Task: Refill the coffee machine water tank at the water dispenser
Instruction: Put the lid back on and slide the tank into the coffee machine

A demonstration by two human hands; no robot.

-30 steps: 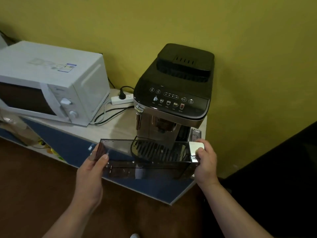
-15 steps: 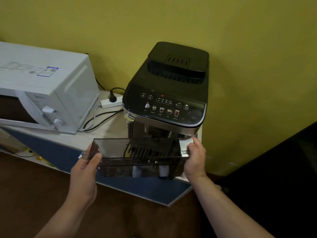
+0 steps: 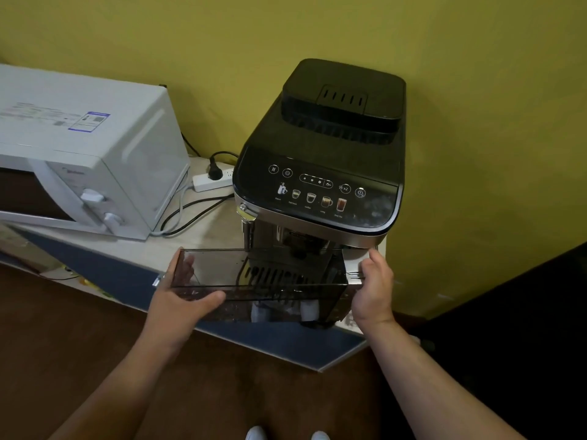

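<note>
Water tank (image 3: 254,274): smoked transparent, long and rectangular, held level and crosswise in front of the coffee machine (image 3: 320,173), open top up; no water level discernible through the dark walls; silver end cap at its right end, close to the machine's front right corner. Left hand (image 3: 178,300) grasps the tank's left end, thumb along the near wall, fingers wrapped round the far side and visible through the plastic; right hand (image 3: 374,287) clasps the silver end, fingers curled over it, thumb side toward the camera. Machine's drip grille shows through the tank wall; whether the tank touches the machine cannot be told. Coffee machine black on top with steel front band, icon panel facing up, standing at the right end of a pale counter (image 3: 203,236) with a blue front edge. White microwave (image 3: 85,160) to the left, well apart from the machine; white power strip (image 3: 212,181) with a black plug between them at the back, cables trailing forward. Yellow wall (image 3: 222,52) behind; dark brown floor (image 3: 95,338) below; white shoe tips at the bottom edge.
</note>
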